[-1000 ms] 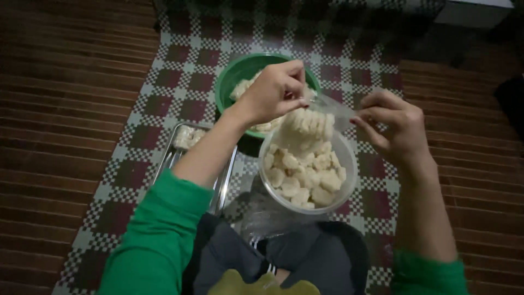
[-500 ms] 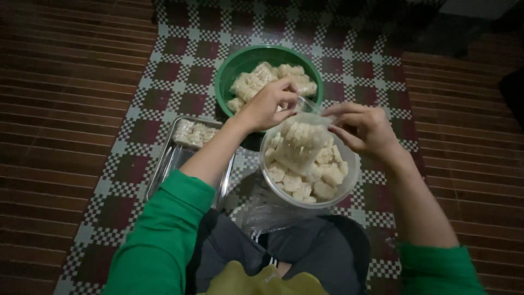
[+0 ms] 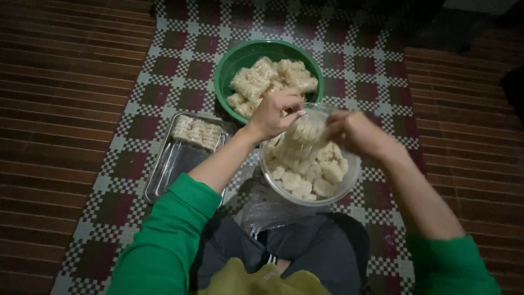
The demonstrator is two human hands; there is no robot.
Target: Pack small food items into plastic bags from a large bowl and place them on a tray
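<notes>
Hands: left hand (image 3: pixel 275 112) and right hand (image 3: pixel 355 133) pinching clear bag (image 3: pixel 310 131) of pale pieces.
Below: clear bowl (image 3: pixel 349 183), heaped.
Behind: green bowl (image 3: pixel 229 68).
Left: metal tray (image 3: pixel 177 166).

Right hand (image 3: pixel 357 134) blurred — its grip on the clear bag (image 3: pixel 308 131) unclear.

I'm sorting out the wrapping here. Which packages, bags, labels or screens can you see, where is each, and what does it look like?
Clear plastic bag: pinched between the left hand and right hand above the clear round tub, holding a row of pale pieces.
Crumpled clear plastic sheet: on the checked mat, just under the tub.
No labels, signs or screens show.
</notes>
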